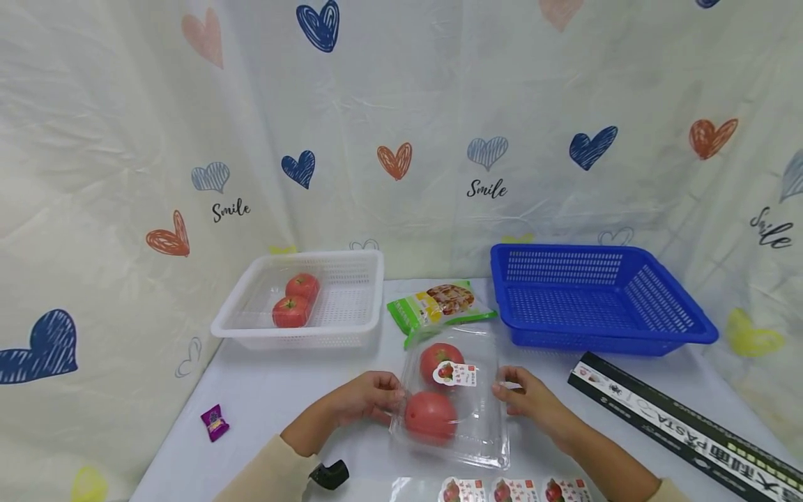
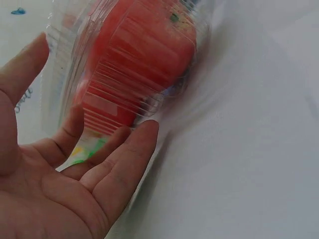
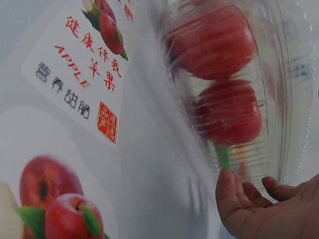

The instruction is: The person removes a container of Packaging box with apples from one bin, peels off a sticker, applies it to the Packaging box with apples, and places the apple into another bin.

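Note:
A clear plastic fruit box (image 1: 479,425) with two red apples (image 1: 431,417) inside stands at the front centre, a white apple label (image 1: 454,374) on its lid. My left hand (image 1: 370,397) holds its left edge; in the left wrist view the thumb (image 2: 30,64) reaches the lid side and the fingers (image 2: 132,154) lie along the base. At the right edge my right hand (image 1: 527,397) grips the box, fingertips right at the rim in the right wrist view. Below the box lies a sheet of apple labels (image 1: 514,490), seen large in the right wrist view (image 3: 75,74).
A white basket (image 1: 314,337) at the back left contains another clear box with two apples (image 1: 291,312). Behind the held box lies a green food bag (image 1: 439,303). A blue basket (image 1: 602,341) stands back right, a long black box (image 1: 684,425) front right, a purple wrapped sweet (image 1: 215,423) left.

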The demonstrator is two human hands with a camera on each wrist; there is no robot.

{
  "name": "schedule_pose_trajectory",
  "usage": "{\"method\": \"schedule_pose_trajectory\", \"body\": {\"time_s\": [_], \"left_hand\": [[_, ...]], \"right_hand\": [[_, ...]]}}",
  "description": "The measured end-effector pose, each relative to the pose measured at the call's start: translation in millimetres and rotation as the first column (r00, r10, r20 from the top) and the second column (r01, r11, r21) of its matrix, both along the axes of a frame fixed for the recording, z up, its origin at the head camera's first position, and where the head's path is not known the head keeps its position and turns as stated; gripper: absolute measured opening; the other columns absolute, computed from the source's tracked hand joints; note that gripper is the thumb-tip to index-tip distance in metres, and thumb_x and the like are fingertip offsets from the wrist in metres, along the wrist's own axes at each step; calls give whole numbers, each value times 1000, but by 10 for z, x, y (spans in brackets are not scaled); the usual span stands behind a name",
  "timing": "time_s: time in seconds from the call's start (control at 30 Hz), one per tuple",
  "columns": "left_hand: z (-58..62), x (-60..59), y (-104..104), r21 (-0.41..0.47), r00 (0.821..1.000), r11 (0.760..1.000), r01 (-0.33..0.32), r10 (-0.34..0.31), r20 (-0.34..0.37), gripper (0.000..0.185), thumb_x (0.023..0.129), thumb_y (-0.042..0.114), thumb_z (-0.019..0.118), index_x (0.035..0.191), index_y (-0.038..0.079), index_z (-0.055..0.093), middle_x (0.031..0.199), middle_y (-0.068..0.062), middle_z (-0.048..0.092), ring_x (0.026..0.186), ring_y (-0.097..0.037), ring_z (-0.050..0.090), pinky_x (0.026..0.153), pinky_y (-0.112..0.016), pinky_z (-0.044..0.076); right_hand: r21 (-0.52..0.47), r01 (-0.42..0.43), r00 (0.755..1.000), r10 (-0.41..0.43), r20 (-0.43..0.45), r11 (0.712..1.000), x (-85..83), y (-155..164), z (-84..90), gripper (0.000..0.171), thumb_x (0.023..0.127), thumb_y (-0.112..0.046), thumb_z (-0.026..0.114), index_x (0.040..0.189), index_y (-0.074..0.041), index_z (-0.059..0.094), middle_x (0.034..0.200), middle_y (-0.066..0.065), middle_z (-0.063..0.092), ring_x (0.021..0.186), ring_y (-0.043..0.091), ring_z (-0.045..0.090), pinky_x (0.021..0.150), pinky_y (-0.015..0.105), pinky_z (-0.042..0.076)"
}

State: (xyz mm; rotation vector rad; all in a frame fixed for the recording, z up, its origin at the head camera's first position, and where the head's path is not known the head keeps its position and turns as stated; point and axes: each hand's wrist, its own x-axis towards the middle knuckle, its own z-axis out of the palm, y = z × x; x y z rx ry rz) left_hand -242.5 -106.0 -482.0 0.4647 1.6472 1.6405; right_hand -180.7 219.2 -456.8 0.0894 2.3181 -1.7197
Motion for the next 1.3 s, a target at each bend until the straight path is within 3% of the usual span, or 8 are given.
{"method": "schedule_pose_trajectory", "body": {"time_s": [0.23, 0.37, 0.53, 0.73, 0.87, 1.03, 1.2, 1.3], "left_hand": [[45, 83, 125, -21, 1000, 1000, 11, -11, -14, 29, 79, 22, 67, 95, 3, 52, 91, -8, 56, 84, -20, 57, 72, -46, 49], [47, 141, 184, -27, 1000, 1000, -4, 3, -20, 25, 80, 21, 67, 92, 4, 52, 89, -8, 54, 84, -20, 58, 71, -46, 49], [39, 187, 235, -14, 999, 999, -29, 28, -24, 25, 79, 20, 67, 90, 3, 52, 85, -7, 53, 81, -19, 58, 70, -46, 49], [60, 200, 245, -53, 999, 998, -23, 21, -48, 26, 80, 24, 67, 87, 3, 52, 84, -6, 55, 81, -18, 57, 69, -44, 50], [71, 199, 235, -82, 997, 997, -13, 7, -72, 28, 80, 26, 67, 87, 2, 53, 84, -5, 56, 81, -18, 56, 69, -43, 50], [99, 157, 205, -120, 986, 988, 102, -116, -120, 29, 81, 25, 66, 94, 2, 55, 89, -6, 59, 84, -18, 57, 73, -40, 50], [170, 34, 113, -197, 924, 934, 298, -334, -184, 26, 84, 19, 62, 107, 8, 55, 105, -6, 59, 92, -21, 57, 77, -31, 48], [194, -65, 125, -210, 915, 930, 303, -345, -209, 26, 84, 16, 61, 108, 7, 55, 106, -10, 58, 91, -24, 57, 76, -33, 48]], "right_hand": [[68, -45, 999, 47, -22, 997, -7, -13, 26, 75, 85, -39, 57, 137, 1, 22, 138, 22, 28, 115, 33, 41, 90, 48, 37], [115, -34, 999, 35, -8, 993, 9, -1, 23, 76, 84, -42, 56, 135, 6, 26, 136, 26, 31, 119, 38, 37, 93, 51, 33], [162, 38, 999, -35, -23, 986, 31, -10, 49, 71, 81, -46, 58, 124, 8, 41, 123, 23, 46, 111, 34, 44, 88, 48, 38], [144, 65, 998, -64, -12, 987, 22, -70, 66, 75, 81, -52, 54, 127, 5, 37, 123, 21, 45, 108, 31, 46, 83, 45, 42], [116, 64, 997, -58, -59, 991, 2, -93, 90, 69, 84, -49, 53, 125, 5, 38, 117, 18, 49, 106, 29, 48, 81, 45, 43], [68, 60, 994, -54, -100, 996, -9, -60, 153, 58, 86, -42, 53, 121, 4, 43, 114, 16, 52, 102, 28, 51, 74, 40, 47], [78, 37, 995, -30, -90, 996, 17, -9, 262, 57, 86, -43, 53, 121, 1, 44, 120, 18, 49, 103, 31, 53, 75, 44, 46], [105, 8, 996, 1, -84, 994, 16, 62, 372, 56, 86, -44, 51, 121, -1, 43, 121, 16, 50, 104, 31, 53, 78, 47, 44]]}}
